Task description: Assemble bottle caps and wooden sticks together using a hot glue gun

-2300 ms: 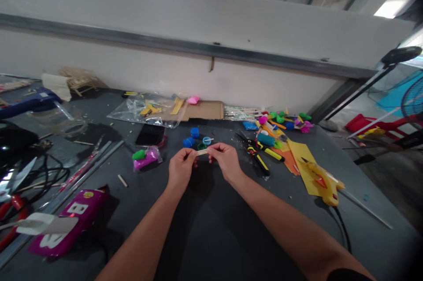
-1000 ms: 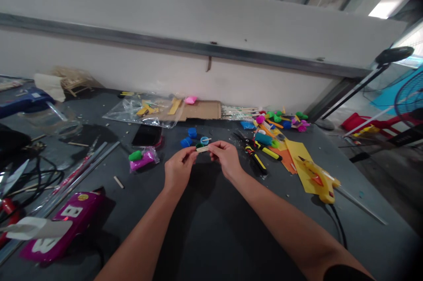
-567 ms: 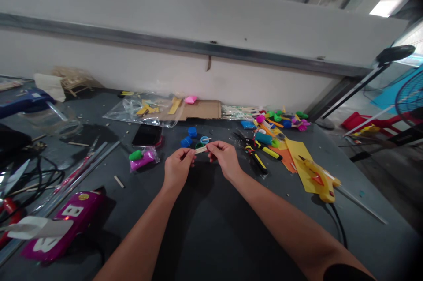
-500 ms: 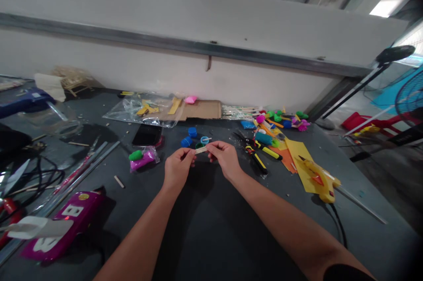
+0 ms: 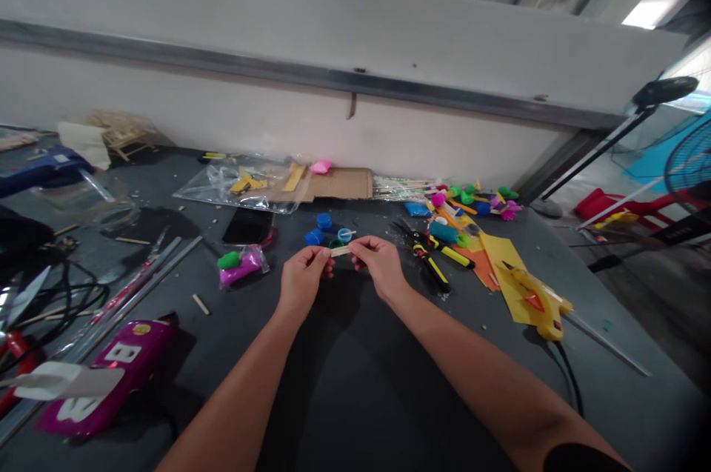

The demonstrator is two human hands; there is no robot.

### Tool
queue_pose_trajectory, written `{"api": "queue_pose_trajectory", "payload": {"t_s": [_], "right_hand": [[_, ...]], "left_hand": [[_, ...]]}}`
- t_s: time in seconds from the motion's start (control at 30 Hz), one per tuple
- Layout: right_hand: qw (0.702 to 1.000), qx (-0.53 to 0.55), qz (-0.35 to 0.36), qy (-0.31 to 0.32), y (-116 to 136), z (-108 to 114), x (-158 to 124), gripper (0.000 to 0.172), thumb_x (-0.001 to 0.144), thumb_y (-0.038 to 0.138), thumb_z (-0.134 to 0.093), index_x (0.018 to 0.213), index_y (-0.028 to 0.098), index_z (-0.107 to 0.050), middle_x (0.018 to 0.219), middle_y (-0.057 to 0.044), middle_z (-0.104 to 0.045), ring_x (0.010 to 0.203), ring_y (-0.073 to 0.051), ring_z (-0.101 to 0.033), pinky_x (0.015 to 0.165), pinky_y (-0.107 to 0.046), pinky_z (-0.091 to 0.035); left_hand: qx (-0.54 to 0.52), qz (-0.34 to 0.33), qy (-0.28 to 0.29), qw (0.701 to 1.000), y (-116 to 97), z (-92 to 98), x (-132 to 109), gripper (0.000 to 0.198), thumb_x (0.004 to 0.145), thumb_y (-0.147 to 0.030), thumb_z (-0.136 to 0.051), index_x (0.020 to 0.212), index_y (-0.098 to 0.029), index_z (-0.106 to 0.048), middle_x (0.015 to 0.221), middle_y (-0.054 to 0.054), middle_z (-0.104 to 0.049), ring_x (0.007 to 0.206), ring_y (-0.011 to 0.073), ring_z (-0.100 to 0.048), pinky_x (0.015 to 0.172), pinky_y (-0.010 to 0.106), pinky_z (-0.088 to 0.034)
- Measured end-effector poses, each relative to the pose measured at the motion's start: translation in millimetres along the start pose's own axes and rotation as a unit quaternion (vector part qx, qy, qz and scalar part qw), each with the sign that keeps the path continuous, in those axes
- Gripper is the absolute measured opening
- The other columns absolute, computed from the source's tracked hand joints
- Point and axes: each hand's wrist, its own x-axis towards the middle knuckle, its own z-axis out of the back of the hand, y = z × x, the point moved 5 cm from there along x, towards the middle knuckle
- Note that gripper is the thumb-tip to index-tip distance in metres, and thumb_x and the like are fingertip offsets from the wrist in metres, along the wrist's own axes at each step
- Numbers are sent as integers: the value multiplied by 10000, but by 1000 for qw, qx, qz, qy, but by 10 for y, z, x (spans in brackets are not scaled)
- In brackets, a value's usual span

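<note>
Short pale wooden sticks [image 5: 340, 251] are held level between my two hands above the dark table [image 5: 355, 398]. My left hand [image 5: 303, 278] pinches their left end, and my right hand [image 5: 378, 264] pinches the right end. Just beyond the fingers stand small paint pots: an open light blue one [image 5: 346, 235] with a stick across it, a green one [image 5: 335, 243] partly hidden, and blue ones [image 5: 314, 237]. How many sticks I hold is too small to tell.
Pliers [image 5: 430, 264], yellow paper [image 5: 505, 276] and a yellow glue gun [image 5: 544, 305] lie right. To the left are a phone [image 5: 247, 226], a pink clay packet [image 5: 241, 267], metal rods [image 5: 138, 294] and a purple power strip [image 5: 111, 376]. Cardboard [image 5: 344, 184] lies along the wall.
My left hand has shifted very slightly right. Both hands keep their pinch on the sticks.
</note>
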Motion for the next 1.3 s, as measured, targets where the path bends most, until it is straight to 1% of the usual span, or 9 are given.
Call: {"api": "queue_pose_trajectory", "payload": {"t_s": [0.17, 0.3, 0.5, 0.63, 0.73, 0.87, 1.0, 1.1, 1.3], "right_hand": [[1000, 7, -3, -4, -3, 4, -7, 151, 625, 300, -679, 676, 162, -650, 540, 25, -584, 479, -92, -504, 457, -214, -410], [1000, 19, -7, 3, 11, -17, -20, 140, 617, 287, -683, 660, 160, -645, 543, 24, -589, 473, -86, -496, 448, -211, -403], [1000, 24, -12, 1, 12, -26, -25, 148, 609, 288, -690, 655, 153, -647, 529, 26, -583, 472, -85, -499, 448, -206, -407], [999, 30, -16, -5, -21, -23, 2, 158, 609, 293, -695, 662, 151, -649, 533, 28, -583, 477, -84, -497, 451, -204, -416], [999, 31, -16, -14, -59, -10, 40, 167, 615, 306, -694, 673, 155, -654, 547, 28, -588, 489, -88, -504, 456, -207, -423], [1000, 12, 1, -20, -66, 17, 67, 165, 628, 315, -686, 692, 165, -660, 544, 32, -587, 499, -97, -516, 459, -210, -429], [999, -11, 27, -13, -26, 28, 60, 150, 630, 299, -686, 704, 171, -660, 582, 25, -608, 527, -104, -540, 473, -213, -445], [999, -16, 36, -4, -13, 26, 59, 152, 641, 302, -682, 714, 171, -661, 589, 21, -611, 530, -105, -546, 485, -219, -459], [997, -29, 73, 14, -4, 23, 89, 122, 626, 256, -678, 717, 177, -656, 678, 8, -643, 543, -103, -554, 501, -226, -479]], "left_hand": [[-1, -3, 17, 1000, -49, -23, -15, 255, 685, -386, -656, 770, -148, -630, 626, -12, -593, 541, 99, -535, 556, 225, -463], [20, -6, -4, 1000, -62, 17, -12, 237, 686, -376, -653, 759, -152, -635, 609, -13, -604, 528, 100, -539, 555, 223, -453], [35, -16, -9, 999, -78, 30, 1, 239, 669, -385, -656, 734, -155, -642, 597, -11, -616, 525, 112, -556, 559, 237, -458], [13, -27, -6, 1000, -39, 9, 50, 226, 679, -370, -657, 737, -152, -638, 595, -16, -603, 528, 108, -550, 563, 233, -459], [-24, -18, -7, 1000, 26, -10, 99, 241, 690, -380, -653, 757, -149, -636, 627, -12, -598, 553, 105, -548, 572, 234, -471], [-55, 5, 2, 998, 82, -33, 134, 278, 695, -408, -649, 761, -138, -634, 643, -2, -596, 570, 105, -545, 571, 237, -480], [-49, 23, 17, 998, 89, -47, 131, 308, 687, -439, -653, 718, -134, -627, 612, -3, -589, 538, 98, -535, 541, 224, -467], [-51, 29, 15, 998, 82, -44, 125, 310, 667, -436, -673, 710, -132, -630, 611, -1, -595, 532, 95, -535, 537, 221, -464], [-78, 36, 4, 996, 68, -36, 130, 292, 648, -361, -703, 810, -123, -659, 678, 14, -622, 611, 100, -554, 587, 226, -483]]}}
